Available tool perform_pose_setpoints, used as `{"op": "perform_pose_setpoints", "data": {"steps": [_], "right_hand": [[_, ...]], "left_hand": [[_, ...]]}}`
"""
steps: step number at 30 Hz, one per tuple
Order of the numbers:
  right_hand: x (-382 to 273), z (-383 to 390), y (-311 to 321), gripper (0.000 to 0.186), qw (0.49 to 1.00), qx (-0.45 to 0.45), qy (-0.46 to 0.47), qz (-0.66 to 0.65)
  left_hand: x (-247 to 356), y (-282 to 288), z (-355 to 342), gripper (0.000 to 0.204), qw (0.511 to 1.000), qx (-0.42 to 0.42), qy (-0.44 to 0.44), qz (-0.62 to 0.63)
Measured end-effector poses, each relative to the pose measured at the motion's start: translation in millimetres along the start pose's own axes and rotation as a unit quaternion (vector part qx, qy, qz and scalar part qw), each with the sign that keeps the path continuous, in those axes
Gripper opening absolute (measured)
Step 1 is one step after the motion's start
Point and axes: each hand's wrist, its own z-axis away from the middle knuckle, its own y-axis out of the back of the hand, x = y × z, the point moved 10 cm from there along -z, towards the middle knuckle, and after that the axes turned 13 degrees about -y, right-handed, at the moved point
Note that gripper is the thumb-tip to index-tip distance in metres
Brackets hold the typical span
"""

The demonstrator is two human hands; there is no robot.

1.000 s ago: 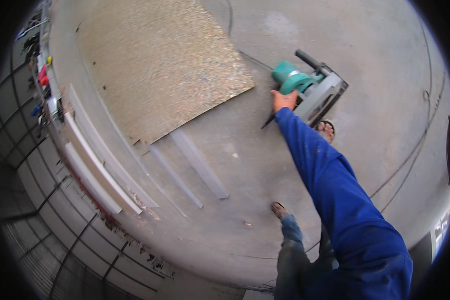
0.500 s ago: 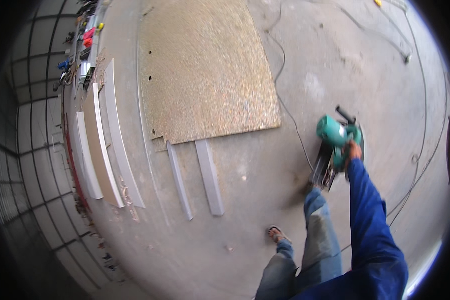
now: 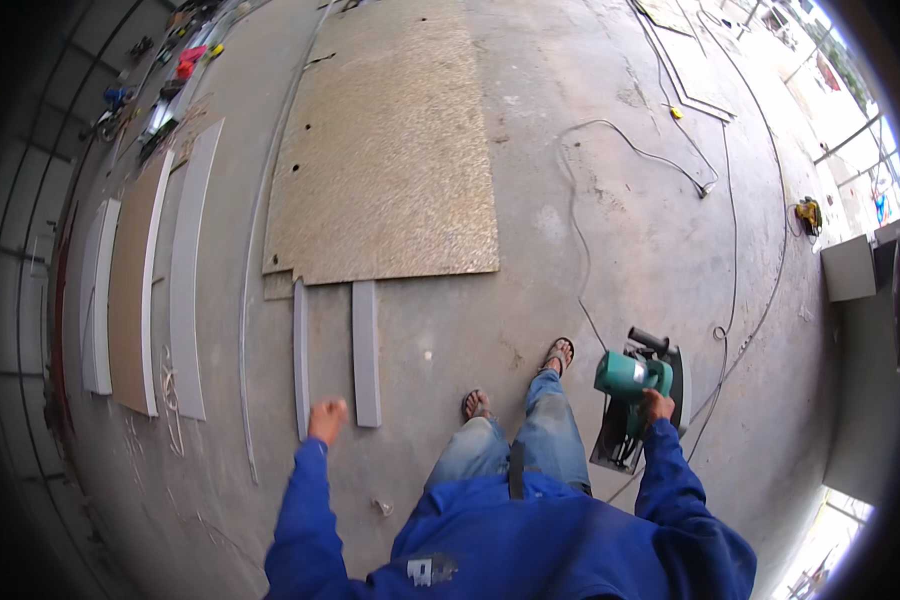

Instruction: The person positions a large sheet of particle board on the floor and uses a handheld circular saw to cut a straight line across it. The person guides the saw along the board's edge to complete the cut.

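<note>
My right hand grips the rear handle of a green circular saw, held low at my right side. The saw has a dark base plate, a round blade guard and a black front handle; its blade is hidden. My left hand hangs in front of me on the left, fingers curled in, with nothing seen in it. Below it lie two narrow grey bars, a wide one and a thin one. Their far ends go under a large speckled board on the floor.
White and tan panels lie to the left, near tools and clutter along the wall. A grey cord runs from the saw across the concrete floor. More cables and a yellow tool lie on the right, by a grey box.
My left hand has come into view over the grey bars. My view has turned, showing more of the right side. My right hand keeps hold of the circular saw.
</note>
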Motion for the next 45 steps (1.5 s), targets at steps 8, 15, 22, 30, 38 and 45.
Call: {"op": "perform_pose_setpoints", "data": {"steps": [8,15,22,30,38,45], "right_hand": [[315,150,151,0.026,0.997,-0.031,-0.075,0.012],[625,266,202,0.023,0.962,-0.035,-0.270,0.021],[714,381,245,0.022,0.964,0.001,-0.261,-0.054],[792,474,292,0.022,0.950,0.070,-0.284,-0.107],[830,489,266,0.021,0.953,0.077,-0.285,-0.068],[768,465,207,0.021,0.981,0.048,-0.154,0.111]], "left_hand": [[-212,194,106,0.018,0.980,0.103,0.137,0.098],[-416,113,316,0.034,0.918,-0.055,0.381,0.095],[-259,-25,195,0.020,0.947,-0.229,0.096,-0.202],[127,-188,182,0.030,0.893,-0.218,-0.384,-0.087],[103,-163,277,0.029,0.859,-0.274,-0.429,-0.054],[-398,-30,295,0.019,0.973,-0.222,0.046,-0.037]]}}
